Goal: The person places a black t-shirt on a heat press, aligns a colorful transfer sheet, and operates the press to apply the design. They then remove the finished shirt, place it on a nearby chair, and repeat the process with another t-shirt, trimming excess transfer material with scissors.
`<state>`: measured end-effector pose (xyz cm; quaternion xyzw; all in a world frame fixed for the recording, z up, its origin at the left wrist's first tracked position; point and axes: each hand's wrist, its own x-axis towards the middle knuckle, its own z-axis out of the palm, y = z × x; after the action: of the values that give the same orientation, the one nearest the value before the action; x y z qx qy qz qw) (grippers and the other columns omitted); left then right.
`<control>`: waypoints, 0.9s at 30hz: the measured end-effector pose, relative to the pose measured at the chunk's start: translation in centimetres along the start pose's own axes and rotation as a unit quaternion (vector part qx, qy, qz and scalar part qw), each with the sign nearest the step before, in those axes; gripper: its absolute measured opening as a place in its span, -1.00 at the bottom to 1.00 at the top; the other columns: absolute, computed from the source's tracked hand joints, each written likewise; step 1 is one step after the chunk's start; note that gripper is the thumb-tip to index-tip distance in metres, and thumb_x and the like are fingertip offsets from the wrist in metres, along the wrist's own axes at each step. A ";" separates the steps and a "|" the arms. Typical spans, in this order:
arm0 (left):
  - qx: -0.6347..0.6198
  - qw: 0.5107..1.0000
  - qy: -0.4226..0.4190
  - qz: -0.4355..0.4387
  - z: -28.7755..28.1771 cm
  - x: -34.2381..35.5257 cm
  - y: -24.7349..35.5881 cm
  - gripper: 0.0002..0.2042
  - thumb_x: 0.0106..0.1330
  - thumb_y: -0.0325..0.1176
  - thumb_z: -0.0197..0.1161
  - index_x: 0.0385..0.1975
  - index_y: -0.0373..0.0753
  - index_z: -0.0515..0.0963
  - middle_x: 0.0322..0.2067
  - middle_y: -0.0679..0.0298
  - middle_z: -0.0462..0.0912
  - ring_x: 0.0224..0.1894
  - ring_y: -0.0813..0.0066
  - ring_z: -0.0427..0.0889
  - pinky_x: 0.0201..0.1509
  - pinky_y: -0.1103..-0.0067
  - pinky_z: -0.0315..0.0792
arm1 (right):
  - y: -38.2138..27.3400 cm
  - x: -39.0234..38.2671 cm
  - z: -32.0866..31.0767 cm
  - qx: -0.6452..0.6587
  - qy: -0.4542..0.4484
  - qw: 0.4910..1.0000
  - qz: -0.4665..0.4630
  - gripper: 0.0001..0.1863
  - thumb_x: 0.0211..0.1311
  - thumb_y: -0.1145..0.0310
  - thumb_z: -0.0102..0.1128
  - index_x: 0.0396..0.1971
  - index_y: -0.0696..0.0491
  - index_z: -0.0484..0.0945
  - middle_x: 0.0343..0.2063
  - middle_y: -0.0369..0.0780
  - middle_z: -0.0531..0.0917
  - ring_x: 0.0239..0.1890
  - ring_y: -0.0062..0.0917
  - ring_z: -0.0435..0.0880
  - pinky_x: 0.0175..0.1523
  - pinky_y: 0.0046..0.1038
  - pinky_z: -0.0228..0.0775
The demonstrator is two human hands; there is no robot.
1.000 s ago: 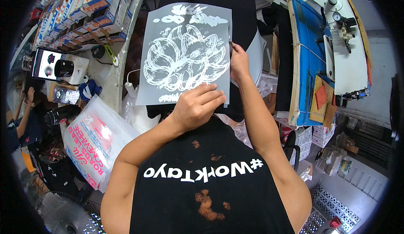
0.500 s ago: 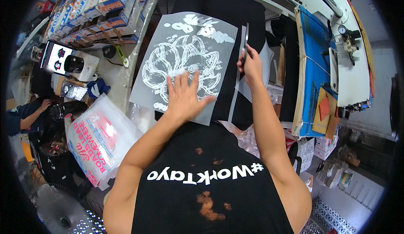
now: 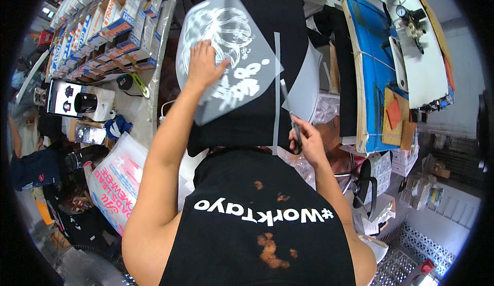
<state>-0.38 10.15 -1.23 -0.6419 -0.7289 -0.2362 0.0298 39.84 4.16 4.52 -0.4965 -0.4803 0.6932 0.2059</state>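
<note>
A translucent grey film sheet point(image 3: 262, 44) with white printed artwork lies turned askew on a black cloth-covered board point(image 3: 242, 126). My left hand point(image 3: 205, 65) rests on the sheet with its fingers stretched out. Scissors point(image 3: 295, 131) are in my right hand point(image 3: 311, 141), by the board's right edge, their blades directed away from me. Just left of the blades, a narrow grey strip point(image 3: 277, 100) runs lengthwise along the black cloth. Another grey sheet point(image 3: 307, 88) sticks out past the board's right edge, partly beyond the scissors.
Left stands a table with stacked cardboard boxes point(image 3: 121, 21), a lit screen point(image 3: 64, 98) and a green-handled cutter point(image 3: 140, 85). A printed plastic bag point(image 3: 116, 183) is at lower left, near another person's dark clothing point(image 3: 33, 167). To the right is a blue-covered frame point(image 3: 375, 64).
The printed sheet has turned about half round, its solid white blotches now toward me, and shifted far-left with my left hand on it. My right hand has drawn the scissors nearer to me.
</note>
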 end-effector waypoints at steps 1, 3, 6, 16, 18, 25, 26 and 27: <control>-0.026 0.999 -0.018 0.044 -0.1 1.2 -0.9 -0.36 0.28 0.15 0.32 -0.02 -0.44 0.54 0.30 -0.07 0.43 0.43 -0.11 0.27 0.50 -0.06 0.08 | 0.6 -0.9 0.2 0.009 -0.031 0.999 0.006 -0.54 0.47 0.43 0.13 0.34 -0.08 0.47 -0.37 -0.27 0.62 -0.51 -0.61 0.61 -0.46 -0.58 0.40; -0.058 0.993 -0.064 0.081 -0.6 2.9 -2.6 -0.39 0.26 0.09 0.37 -0.03 -0.43 0.54 0.31 -0.06 0.42 0.45 -0.01 0.27 0.53 0.02 0.08 | 1.6 -2.2 0.8 0.029 -0.082 0.995 0.045 -0.55 0.48 0.36 0.15 0.33 -0.07 0.47 -0.36 -0.27 0.62 -0.46 -0.61 0.62 -0.44 -0.59 0.41; -0.055 0.987 -0.036 0.149 -1.5 3.0 -2.1 -0.49 0.23 -0.05 0.44 -0.01 -0.35 0.56 0.22 -0.04 0.52 0.38 -0.04 0.39 0.54 0.09 0.10 | 2.5 -2.1 2.7 0.068 -0.081 0.993 0.062 -0.55 0.51 0.37 0.15 0.35 -0.05 0.44 -0.35 -0.29 0.60 -0.45 -0.63 0.64 -0.46 -0.59 0.47; -0.125 0.976 -0.041 0.174 -0.1 -5.0 11.4 -0.70 0.24 -0.32 0.38 -0.05 -0.22 0.63 0.03 0.17 0.67 0.24 0.16 0.56 0.49 0.03 0.21 | 0.9 2.6 7.0 0.089 0.023 0.995 0.027 -0.55 0.54 0.34 0.12 0.36 -0.05 0.43 -0.40 -0.34 0.55 -0.51 -0.74 0.57 -0.51 -0.65 0.43; -0.114 0.974 -0.027 0.194 -0.2 -5.2 11.3 -0.80 0.25 -0.37 0.35 -0.14 -0.20 0.68 -0.01 0.23 0.70 0.20 0.20 0.60 0.48 0.06 0.25 | 0.5 2.6 7.1 0.092 0.021 0.995 0.027 -0.55 0.53 0.33 0.13 0.37 -0.06 0.43 -0.41 -0.35 0.55 -0.52 -0.75 0.56 -0.51 -0.66 0.43; -0.121 0.976 0.002 0.182 0.2 -5.7 11.6 -0.86 0.29 -0.42 0.24 -0.23 -0.20 0.71 -0.09 0.24 0.75 0.12 0.20 0.67 0.36 0.17 0.43 | 1.0 2.6 7.2 0.078 0.027 0.996 0.034 -0.54 0.52 0.35 0.14 0.36 -0.01 0.42 -0.41 -0.36 0.54 -0.55 -0.76 0.54 -0.54 -0.67 0.37; -0.122 0.975 0.005 0.184 0.1 -5.7 11.7 -0.85 0.30 -0.42 0.23 -0.23 -0.21 0.70 -0.11 0.23 0.76 0.10 0.20 0.68 0.34 0.18 0.45 | 1.0 2.5 7.3 0.070 0.028 0.997 0.034 -0.54 0.52 0.36 0.15 0.36 0.00 0.41 -0.41 -0.36 0.54 -0.55 -0.76 0.54 -0.55 -0.67 0.36; -0.125 0.975 0.012 0.181 0.0 -5.7 11.8 -0.85 0.30 -0.42 0.22 -0.23 -0.22 0.70 -0.13 0.23 0.76 0.09 0.19 0.69 0.32 0.18 0.47 | 1.1 2.4 7.4 0.060 0.036 0.997 0.035 -0.53 0.51 0.36 0.15 0.36 0.01 0.41 -0.41 -0.36 0.54 -0.56 -0.76 0.53 -0.56 -0.67 0.35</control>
<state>11.81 5.69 0.40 -0.7590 -0.5650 -0.3235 0.0005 32.50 2.09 2.76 -0.5246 -0.4121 0.7091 0.2283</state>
